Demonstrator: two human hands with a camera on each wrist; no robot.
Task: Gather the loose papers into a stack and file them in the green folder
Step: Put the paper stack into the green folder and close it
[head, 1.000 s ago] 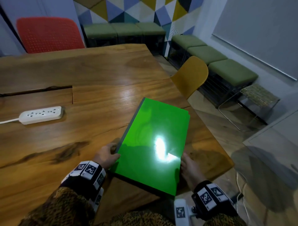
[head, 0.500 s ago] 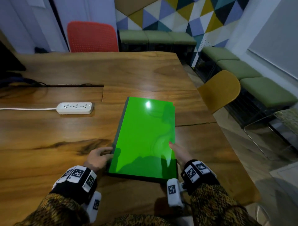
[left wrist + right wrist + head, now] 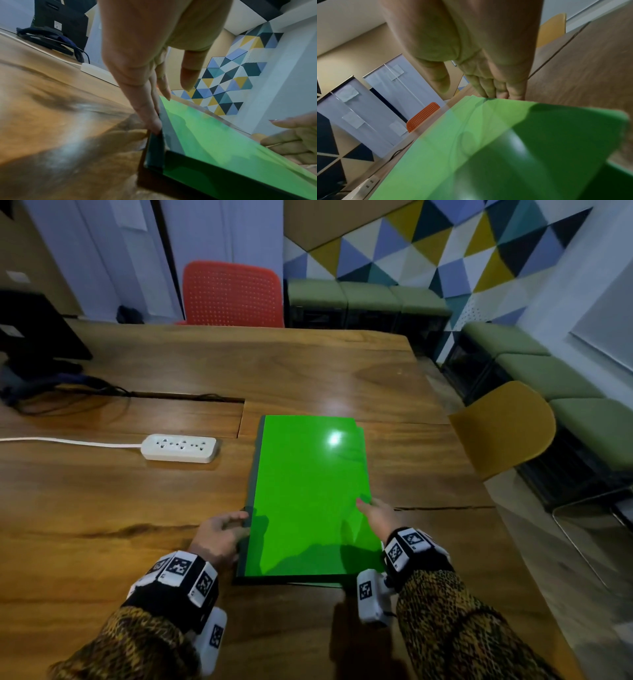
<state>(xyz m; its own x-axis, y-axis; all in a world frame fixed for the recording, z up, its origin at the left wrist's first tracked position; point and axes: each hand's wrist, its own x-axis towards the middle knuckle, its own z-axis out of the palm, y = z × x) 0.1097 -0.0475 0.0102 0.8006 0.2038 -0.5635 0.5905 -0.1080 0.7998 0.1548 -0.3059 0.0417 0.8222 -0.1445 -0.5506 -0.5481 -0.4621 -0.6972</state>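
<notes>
The green folder (image 3: 308,494) is seen closed and lying flat on the wooden table (image 3: 102,501), in the lower middle of the head view, its dark spine turned toward the left of the frame. The left hand (image 3: 219,534) is laid against that spine near the lower left corner, its fingers (image 3: 150,108) held straight along the edge and nothing gripped (the thumb hangs free above the cover). The right hand (image 3: 376,513) is set at the folder's right edge, its fingers tucked under the cover's rim in the right wrist view (image 3: 496,93); whether the cover is pinched cannot be told. No loose papers are seen outside the folder. A white power strip (image 3: 180,448) lies left of the folder, well apart, and an orange chair (image 3: 233,294) and a yellow chair (image 3: 503,426) stand at the table's far and right sides.
</notes>
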